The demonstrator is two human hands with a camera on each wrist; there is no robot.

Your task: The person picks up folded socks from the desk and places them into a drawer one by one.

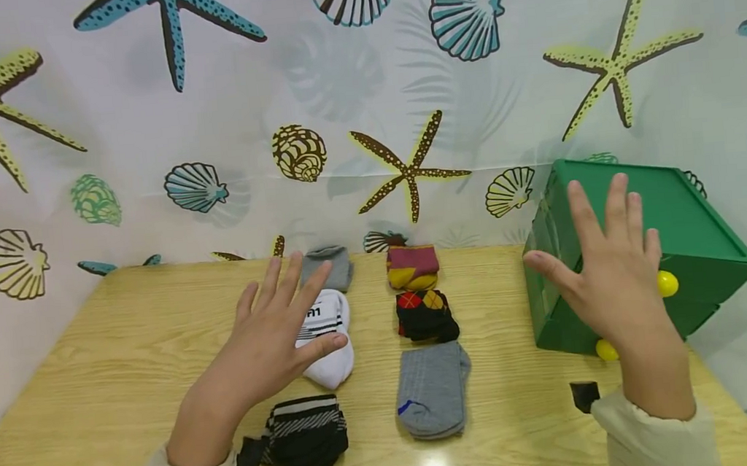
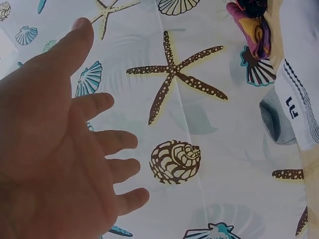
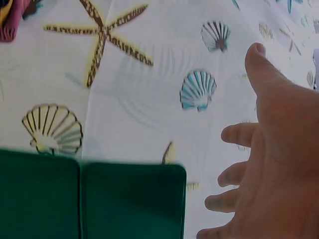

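Observation:
Both hands are raised with fingers spread and hold nothing. My left hand overlaps the white socks in the head view, partly hiding them. Behind it lie folded grey socks; nearer the front are black striped socks. A second column holds maroon and mustard socks, black argyle socks and grey socks with a blue mark. My right hand appears in front of the green box, covering part of it. In the wrist views, the left palm and right palm show bare.
The wooden table backs onto a white curtain printed with starfish and shells. Yellow round knobs sit on the green box's front, at the table's right side. A small black piece shows beside the right sleeve.

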